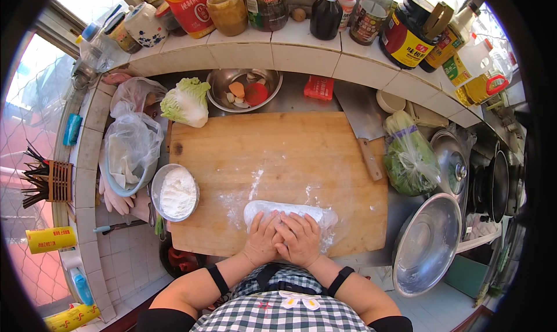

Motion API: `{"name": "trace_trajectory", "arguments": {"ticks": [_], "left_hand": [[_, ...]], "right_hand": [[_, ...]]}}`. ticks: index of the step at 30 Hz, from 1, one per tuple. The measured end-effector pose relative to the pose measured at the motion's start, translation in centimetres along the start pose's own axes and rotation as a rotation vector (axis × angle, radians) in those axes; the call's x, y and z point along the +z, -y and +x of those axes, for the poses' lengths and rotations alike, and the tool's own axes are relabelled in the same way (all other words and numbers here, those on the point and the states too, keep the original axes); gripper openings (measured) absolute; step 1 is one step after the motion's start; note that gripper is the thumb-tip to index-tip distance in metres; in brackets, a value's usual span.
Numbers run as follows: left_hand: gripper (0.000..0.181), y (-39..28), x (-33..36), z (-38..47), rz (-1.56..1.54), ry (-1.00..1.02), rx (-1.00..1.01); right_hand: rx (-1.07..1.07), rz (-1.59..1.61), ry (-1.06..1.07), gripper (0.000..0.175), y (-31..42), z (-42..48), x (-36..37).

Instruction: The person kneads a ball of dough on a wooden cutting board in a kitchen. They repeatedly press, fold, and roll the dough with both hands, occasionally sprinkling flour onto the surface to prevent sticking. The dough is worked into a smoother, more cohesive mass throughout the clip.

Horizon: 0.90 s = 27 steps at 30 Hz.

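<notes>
A thick white log of dough [289, 212], dusted with flour, lies crosswise near the front edge of a wooden cutting board [278, 145]. My left hand [263, 236] grips its near side left of the middle, fingers over the top. Beside it, touching it, my right hand [299, 236] holds the dough the same way. Part of the dough's near side is hidden under both hands. Streaks of loose flour mark the wood around it. To the left, a bowl of flour [178, 195] overlaps the board's edge.
A cleaver [363, 118] lies across the board's back right corner. Behind the board are a napa cabbage [187, 102] and a steel bowl [213, 92] with garlic. Bagged greens [409, 158] and a tilted metal basin [428, 245] stand right. Sauce bottles and jars line the tiled ledge [304, 55].
</notes>
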<state>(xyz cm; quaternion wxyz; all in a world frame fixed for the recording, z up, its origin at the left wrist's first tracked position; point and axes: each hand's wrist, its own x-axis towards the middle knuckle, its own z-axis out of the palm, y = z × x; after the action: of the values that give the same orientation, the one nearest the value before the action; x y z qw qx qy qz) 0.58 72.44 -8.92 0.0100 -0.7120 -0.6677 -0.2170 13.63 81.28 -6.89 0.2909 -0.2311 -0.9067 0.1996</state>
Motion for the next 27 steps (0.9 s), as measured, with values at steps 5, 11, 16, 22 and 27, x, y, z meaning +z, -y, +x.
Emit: {"name": "trace_trajectory", "arguments": {"ticks": [5,11,16,22,27], "left_hand": [[0.044,3.9,1.4,5.6,-0.029,0.048,-0.067],[0.045,7.2,3.0,11.6,-0.158,0.048,-0.172],[0.055,7.6,2.2,14.3,-0.147,0.215,-0.285],[0.083,4.7,-4.6,10.5,-0.223,0.402,-0.19],[0.08,0.5,-4.6,4.0,-0.131,0.166,-0.053]], "right_hand": [[0.058,0.062,-0.006,0.039,-4.5,5.0,1.9],[0.271,0.161,-0.09,0.037,-8.7,10.2,4.2],[0.276,-0.052,-0.168,0.041,-9.5,12.5,4.2],[0.462,0.192,0.043,0.04,-4.4,10.0,-1.1],[0.183,-0.064,0.0,0.037,1.0,3.6,-1.5]]}}
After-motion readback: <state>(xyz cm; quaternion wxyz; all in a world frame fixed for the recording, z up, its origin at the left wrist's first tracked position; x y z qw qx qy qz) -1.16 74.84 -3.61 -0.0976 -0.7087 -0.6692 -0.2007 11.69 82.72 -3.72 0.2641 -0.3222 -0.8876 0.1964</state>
